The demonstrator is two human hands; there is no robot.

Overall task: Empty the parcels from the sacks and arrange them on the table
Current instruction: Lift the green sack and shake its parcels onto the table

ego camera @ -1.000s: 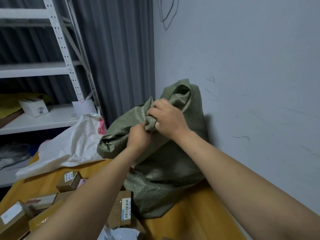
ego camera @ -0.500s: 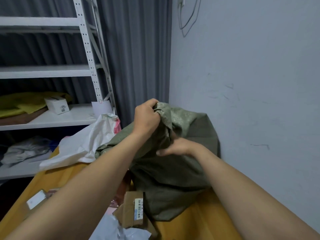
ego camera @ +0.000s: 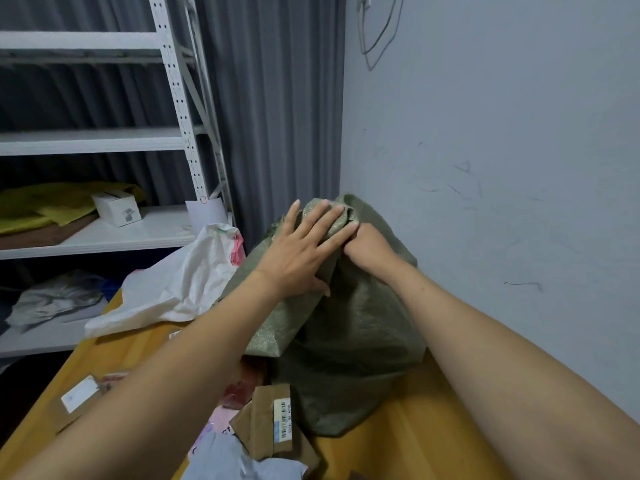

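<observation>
1. Nearest, below the hands, a labelled cardboard parcel (ego camera: 268, 422) and a grey mailer (ego camera: 239, 460) lay against the green sack (ego camera: 349, 344); a hard tug might have swept them off the table's (ego camera: 426, 441) left edge.
2. Both hands were on the sack's top: the left hand (ego camera: 304, 252) flat, fingers spread, pressing; the right hand (ego camera: 370, 249) clutching bunched fabric.
3. Right of the hands the wall (ego camera: 502, 168) crowded close; free room lay leftward, over the white sack (ego camera: 176, 285).
</observation>
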